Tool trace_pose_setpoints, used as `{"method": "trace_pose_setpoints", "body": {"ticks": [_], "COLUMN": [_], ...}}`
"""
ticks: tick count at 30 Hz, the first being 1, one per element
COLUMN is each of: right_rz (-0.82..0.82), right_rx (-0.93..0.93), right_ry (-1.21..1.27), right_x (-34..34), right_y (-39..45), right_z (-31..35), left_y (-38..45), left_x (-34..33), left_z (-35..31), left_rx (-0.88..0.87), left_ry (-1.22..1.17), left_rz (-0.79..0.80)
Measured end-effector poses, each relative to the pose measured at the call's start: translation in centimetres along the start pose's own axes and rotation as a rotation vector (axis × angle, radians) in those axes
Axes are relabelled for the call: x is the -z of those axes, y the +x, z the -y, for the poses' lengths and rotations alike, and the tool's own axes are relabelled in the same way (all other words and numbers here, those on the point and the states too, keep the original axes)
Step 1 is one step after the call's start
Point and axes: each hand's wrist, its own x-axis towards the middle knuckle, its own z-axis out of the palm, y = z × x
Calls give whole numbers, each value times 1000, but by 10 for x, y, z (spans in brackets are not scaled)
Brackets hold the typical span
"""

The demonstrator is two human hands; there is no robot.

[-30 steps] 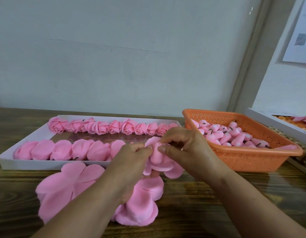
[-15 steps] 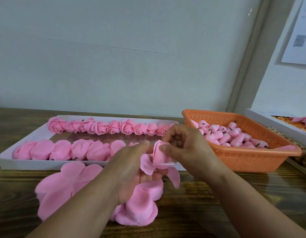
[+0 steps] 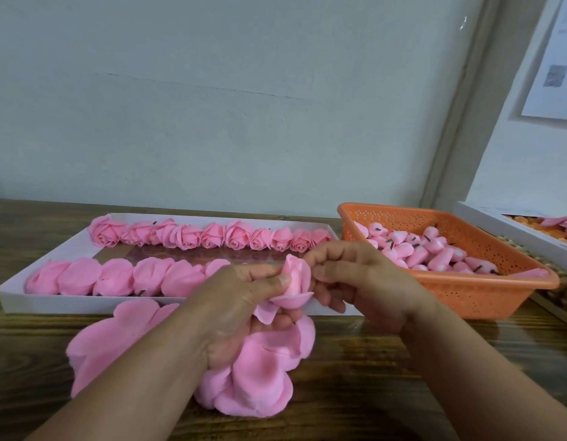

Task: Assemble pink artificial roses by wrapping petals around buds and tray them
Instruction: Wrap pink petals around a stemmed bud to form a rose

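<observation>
Head view, mid-assembly. White tray on the wooden counter: the far row holds about ten finished roses; the near row holds six or seven more pink pieces lying on their sides, its right end hidden behind the hands, so the count is uncertain. The orange basket to the right is well stocked with unwrapped buds. Loose petal sheets lie flat on the counter just in front of the tray. Judged from this, the tray is well under way yet far from the end of the supply: many buds remain to be wrapped and trayed.

The rose in hand is held above the tray's near edge, between both hands. Left hand: grip pinching the wrapped petal against the bud with thumb and forefinger, lower fingers curled beneath, where unwrapped lobes of the same petal piece hang. Right hand: grip curled at the rose's right side, fingertips at or touching its upper edge; whether they actually pinch the petal cannot be told. The wrap appears partial, with outer lobes left to fold up before the rose can join the near row.
</observation>
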Motion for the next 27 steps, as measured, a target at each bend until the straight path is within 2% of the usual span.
{"method": "trace_pose_setpoints", "body": {"ticks": [2, 6, 11, 16, 19, 24, 27], "right_rz": [13, 72, 73, 64, -36, -306, -336], "right_rx": [3, 50, 153, 143, 154, 195, 267], "right_ry": [64, 11, 78, 30, -1, 11, -97], "right_x": [8, 3, -4, -12, -18, -15, -13], "right_y": [-1, 1, 1, 1, 2, 6, 6], "right_z": [-2, -12, -10, -9, -8, -10, -9], "left_y": [-1, -3, -6, -5, -3, 3, 4], "left_x": [2, 3, 4, 5, 4, 3, -1], "left_z": [-2, -5, -9, -10, -8, -6, -3], "left_rx": [11, 69, 79, 124, 129, 126, 117], "left_ry": [-20, -10, 22, 63, -10, -287, -334], "left_rz": [41, 123, 134, 74, -5, -98, -157]}}
